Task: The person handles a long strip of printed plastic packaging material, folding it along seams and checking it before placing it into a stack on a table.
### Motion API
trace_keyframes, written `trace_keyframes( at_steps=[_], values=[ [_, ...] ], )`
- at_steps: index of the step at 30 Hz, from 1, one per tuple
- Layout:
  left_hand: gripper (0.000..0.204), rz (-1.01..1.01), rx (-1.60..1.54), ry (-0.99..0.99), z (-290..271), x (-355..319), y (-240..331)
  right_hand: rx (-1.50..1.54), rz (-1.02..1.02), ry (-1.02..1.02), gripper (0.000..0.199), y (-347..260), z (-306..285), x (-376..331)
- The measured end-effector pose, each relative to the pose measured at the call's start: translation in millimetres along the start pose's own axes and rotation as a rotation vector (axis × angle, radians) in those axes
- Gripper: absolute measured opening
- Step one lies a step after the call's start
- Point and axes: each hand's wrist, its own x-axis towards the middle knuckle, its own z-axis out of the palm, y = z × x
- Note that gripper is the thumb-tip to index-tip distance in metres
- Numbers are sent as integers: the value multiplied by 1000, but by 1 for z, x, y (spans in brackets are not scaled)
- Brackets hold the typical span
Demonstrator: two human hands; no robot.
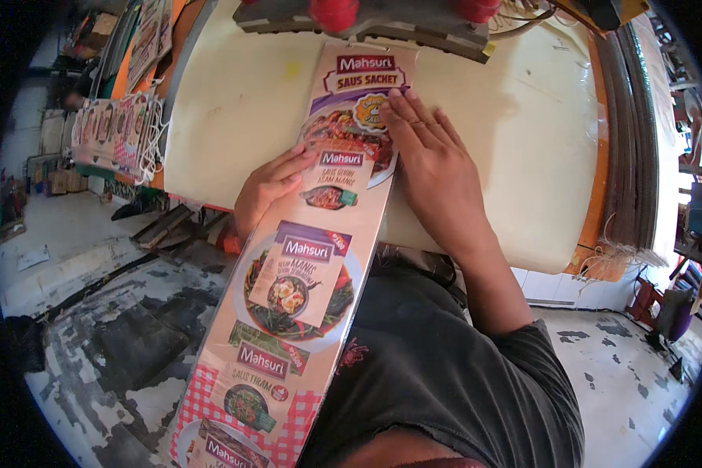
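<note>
- Your left hand (269,187) is at the left edge of the strip (308,257), fingers bent over it; you cannot tell from here whether the thumb pinches from below.
- Your right hand (429,148) lies flat on the strip's right side, higher up, fingers stretched out and pointing away from you. The two hands are apart, with the strip between them.
- The strip's upper part rests on the counter (218,101); the rest runs past the near edge, in front of your shirt (413,351).
- As a judgement, you are at the placing or steadying stage: the strip's printing looks complete, and its far end is brought up just beside the machine (398,27). Whether that end is already worked is too small to tell; if not, the machine's step is what is left.
- The strip's printed face is up and its headed end points away from you, toward the machine. Its long axis slants from far and slightly right to near and left; the lower end runs out of view.
- Farther out, printed cards (109,129) with white cords (152,148) hang at your left, and a stack of sheets (624,117) stands at your right.
</note>
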Motion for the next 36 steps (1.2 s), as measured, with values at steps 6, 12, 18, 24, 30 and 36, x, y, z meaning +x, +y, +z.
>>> trace_keyframes(
  at_steps=[6,12,18,24,30,36],
  values=[
    [36,-89,-107,19,2,-6,5,-27,-10,-17,42,2,5,0],
    [36,-59,-178,48,6,-8,-1,-27,-13,-37,43,0,6,-1],
    [35,-133,-264,46,5,-6,3,-29,25,-63,49,0,5,0],
    [41,-113,-202,21,-2,-11,0,-54,10,-76,45,-4,7,0],
    [35,-92,-198,10,1,-6,-5,-79,13,-68,48,-2,8,0],
    [29,-101,-181,57,-2,-8,-2,-40,9,-90,53,-7,7,4]
  ],
)
